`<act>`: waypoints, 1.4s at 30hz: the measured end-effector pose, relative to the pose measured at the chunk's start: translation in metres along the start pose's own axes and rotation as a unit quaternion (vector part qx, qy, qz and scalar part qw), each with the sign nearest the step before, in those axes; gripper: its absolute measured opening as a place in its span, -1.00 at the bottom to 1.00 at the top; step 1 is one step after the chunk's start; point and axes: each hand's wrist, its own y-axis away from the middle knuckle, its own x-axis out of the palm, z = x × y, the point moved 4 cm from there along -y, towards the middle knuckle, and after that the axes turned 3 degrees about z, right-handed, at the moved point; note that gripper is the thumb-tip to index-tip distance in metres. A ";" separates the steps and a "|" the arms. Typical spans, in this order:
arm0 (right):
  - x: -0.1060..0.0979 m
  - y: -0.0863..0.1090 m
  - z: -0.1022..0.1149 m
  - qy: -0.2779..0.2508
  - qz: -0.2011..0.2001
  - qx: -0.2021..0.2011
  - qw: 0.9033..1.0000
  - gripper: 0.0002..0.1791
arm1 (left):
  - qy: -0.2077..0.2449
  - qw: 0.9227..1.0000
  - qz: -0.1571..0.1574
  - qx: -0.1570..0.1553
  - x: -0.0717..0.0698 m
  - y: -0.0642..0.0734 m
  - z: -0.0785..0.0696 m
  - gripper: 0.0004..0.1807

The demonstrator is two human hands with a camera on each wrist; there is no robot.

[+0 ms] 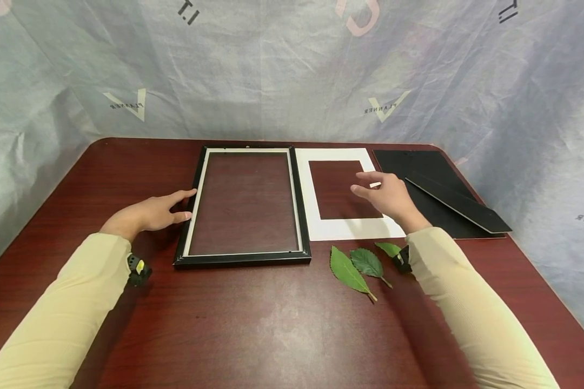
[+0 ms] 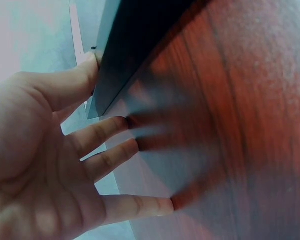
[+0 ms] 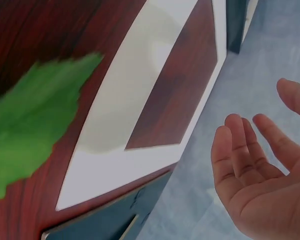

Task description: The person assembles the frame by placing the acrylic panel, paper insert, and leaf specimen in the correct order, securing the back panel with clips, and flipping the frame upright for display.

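Note:
A black picture frame (image 1: pixel 304 227) with a pale inner edge lies on the table. At its left side, my left hand (image 1: pixel 151 213) touches the frame with thumb and index finger; in the left wrist view the other fingers spread onto the table. My right hand (image 1: pixel 386 197) hovers over a white mat board (image 1: pixel 355 229) with a rectangular opening, its fingers loosely bent and holding nothing. Right of the mat lies a black backing board (image 1: pixel 418 162) with its easel stand (image 1: pixel 457 202) raised at an angle.
Near the mat's front edge lie a long green leaf (image 1: pixel 347 270), a darker leaf (image 1: pixel 367 263) and another leaf (image 1: pixel 388 249) partly hidden by the right wrist. A grey fabric sheet (image 1: pixel 272 70) hangs behind the reddish-brown table (image 1: pixel 253 324).

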 end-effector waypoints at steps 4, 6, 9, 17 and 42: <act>-0.007 0.002 -0.010 -0.003 0.004 0.015 1.000 -0.34 | 0.002 1.000 -0.001 0.001 0.001 0.000 0.001 -0.23; -0.010 0.004 -0.015 0.001 0.002 0.021 1.000 -0.33 | 0.004 1.000 0.000 0.003 0.001 0.000 0.001 -0.23; -0.014 0.004 -0.024 0.010 -0.002 0.032 0.999 -0.31 | 0.004 1.000 0.000 0.005 0.001 0.000 0.002 -0.23; -0.020 0.005 -0.048 0.019 0.001 0.070 0.997 -0.30 | 0.004 1.000 0.005 -0.003 0.003 0.000 0.003 -0.23; -0.011 0.003 -0.068 0.109 0.010 0.134 0.985 -0.35 | 0.007 1.000 0.002 0.002 0.003 0.001 0.001 -0.24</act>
